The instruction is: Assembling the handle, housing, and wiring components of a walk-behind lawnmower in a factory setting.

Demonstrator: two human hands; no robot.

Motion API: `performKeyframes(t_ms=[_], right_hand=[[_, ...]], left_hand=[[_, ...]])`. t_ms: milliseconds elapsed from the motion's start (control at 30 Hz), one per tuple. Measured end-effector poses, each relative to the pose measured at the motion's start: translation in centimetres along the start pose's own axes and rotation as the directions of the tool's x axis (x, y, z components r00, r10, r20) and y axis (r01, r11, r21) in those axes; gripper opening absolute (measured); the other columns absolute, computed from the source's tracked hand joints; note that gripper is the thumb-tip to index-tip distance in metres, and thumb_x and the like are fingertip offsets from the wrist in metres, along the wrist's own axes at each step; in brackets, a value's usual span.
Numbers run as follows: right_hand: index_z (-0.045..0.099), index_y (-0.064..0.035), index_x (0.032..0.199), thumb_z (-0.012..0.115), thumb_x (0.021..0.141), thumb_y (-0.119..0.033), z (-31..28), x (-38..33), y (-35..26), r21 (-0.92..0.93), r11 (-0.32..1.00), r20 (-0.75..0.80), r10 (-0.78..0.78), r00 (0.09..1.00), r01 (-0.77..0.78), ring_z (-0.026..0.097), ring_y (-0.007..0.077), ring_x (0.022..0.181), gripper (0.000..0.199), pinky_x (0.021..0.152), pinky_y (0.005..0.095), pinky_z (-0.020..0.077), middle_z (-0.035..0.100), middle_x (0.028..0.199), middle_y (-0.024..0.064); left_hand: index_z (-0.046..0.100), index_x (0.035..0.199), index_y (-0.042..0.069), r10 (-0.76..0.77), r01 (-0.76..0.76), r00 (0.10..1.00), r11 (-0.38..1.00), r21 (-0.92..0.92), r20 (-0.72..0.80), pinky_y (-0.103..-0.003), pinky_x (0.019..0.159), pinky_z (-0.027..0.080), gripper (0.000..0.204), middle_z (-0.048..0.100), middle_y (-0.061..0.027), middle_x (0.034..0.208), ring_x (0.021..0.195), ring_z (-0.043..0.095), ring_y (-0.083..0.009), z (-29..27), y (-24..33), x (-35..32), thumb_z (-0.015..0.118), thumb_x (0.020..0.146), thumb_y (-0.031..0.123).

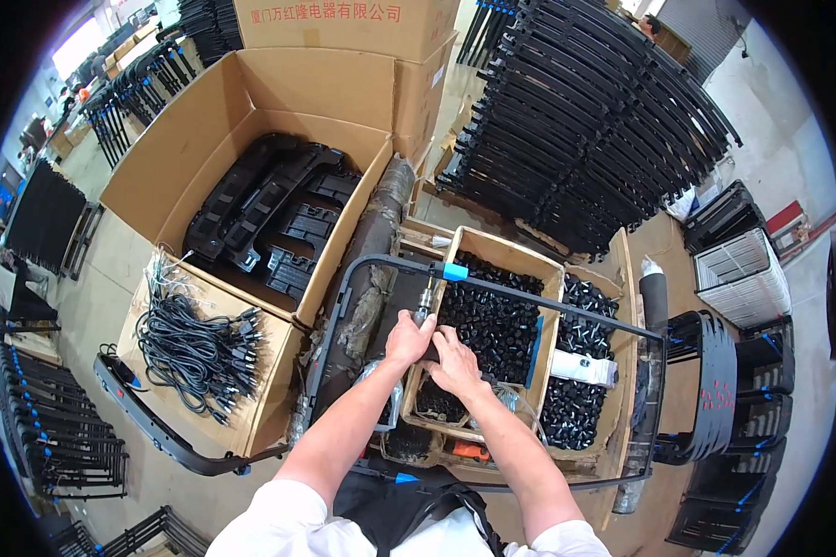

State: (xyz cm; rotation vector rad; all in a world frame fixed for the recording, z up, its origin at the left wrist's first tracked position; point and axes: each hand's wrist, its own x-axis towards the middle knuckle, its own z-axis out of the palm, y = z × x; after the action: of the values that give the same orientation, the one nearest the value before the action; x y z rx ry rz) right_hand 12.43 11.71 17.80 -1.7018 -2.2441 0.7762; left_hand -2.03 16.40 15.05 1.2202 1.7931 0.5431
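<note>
Two open cardboard boxes (251, 121) sit upper left; a smaller box (520, 255) holds black parts. Left hand (409, 339) and right hand (455, 364) meet there, fingers curled around a small black piece (430, 345).

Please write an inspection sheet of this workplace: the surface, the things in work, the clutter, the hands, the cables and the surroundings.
Surface: no bare tabletop seen; work is done over a black tube frame lying across open boxes.
Job's things: a small dark part between both hands; what kind, cannot tell.
Clutter: cardboard box of small black parts, more black parts to its right, a white roll.
Hands: left hand and right hand are closed on the dark part, close together.
Cables: bundle of black cords on a cardboard flap at the left.
Surroundings: large carton of black moulded panels, stacks of black frames, concrete floor.
</note>
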Motion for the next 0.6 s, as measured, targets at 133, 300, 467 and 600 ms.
performKeyframes(t_ms=[133, 300, 467, 600], right_hand=[[0.054, -0.0065, 0.137, 0.081, 0.082, -0.026, 0.0, -0.4, -0.5, 0.032, 0.999, 0.008, -0.008, 1.000, 0.007, 0.064, 0.0427, 0.119, 0.064, 0.099, 0.0500, 0.0546, 0.053, 0.145, 0.0175], [0.056, -0.0048, 0.135, 0.082, 0.081, -0.026, 0.2, -0.9, -0.7, 0.042, 0.999, -0.006, -0.005, 1.000, 0.005, 0.064, 0.0413, 0.119, 0.064, 0.098, 0.0495, 0.0548, 0.053, 0.144, 0.0176], [0.055, -0.0054, 0.135, 0.081, 0.083, -0.027, 0.6, -1.3, -0.6, 0.037, 0.999, -0.011, -0.011, 1.000, 0.011, 0.064, 0.0427, 0.117, 0.061, 0.098, 0.0509, 0.0541, 0.052, 0.143, 0.0181], [0.057, -0.0035, 0.131, 0.083, 0.081, -0.028, 0.9, -1.8, -0.1, -0.025, 1.000, -0.036, -0.006, 0.999, 0.005, 0.065, 0.0421, 0.116, 0.062, 0.096, 0.0493, 0.0553, 0.054, 0.141, 0.0175]], left_hand=[[0.050, 0.135, -0.008, 0.007, -0.007, 0.999, 1.000, 0.002, -0.047, -0.050, 0.097, 0.053, 0.079, 0.070, -0.0345, 0.116, 0.113, 0.069, -0.0472, 0.1, -0.6, -0.3, 0.064, 0.095, 0.059], [0.055, 0.128, -0.003, 0.017, -0.018, 0.999, 1.000, -0.017, -0.050, -0.051, 0.095, 0.053, 0.069, 0.072, -0.0312, 0.113, 0.110, 0.070, -0.0464, 0.3, -0.8, -0.9, 0.065, 0.095, 0.057], [0.056, 0.126, -0.002, 0.031, -0.032, 0.997, 0.999, -0.008, -0.065, -0.053, 0.095, 0.053, 0.067, 0.072, -0.0320, 0.112, 0.110, 0.070, -0.0470, 0.2, -1.0, -1.5, 0.064, 0.095, 0.058], [0.055, 0.126, -0.003, 0.029, -0.029, 0.998, 1.000, -0.003, -0.055, -0.053, 0.095, 0.053, 0.068, 0.072, -0.0327, 0.111, 0.110, 0.069, -0.0474, 0.6, -1.0, -1.9, 0.064, 0.095, 0.058]])
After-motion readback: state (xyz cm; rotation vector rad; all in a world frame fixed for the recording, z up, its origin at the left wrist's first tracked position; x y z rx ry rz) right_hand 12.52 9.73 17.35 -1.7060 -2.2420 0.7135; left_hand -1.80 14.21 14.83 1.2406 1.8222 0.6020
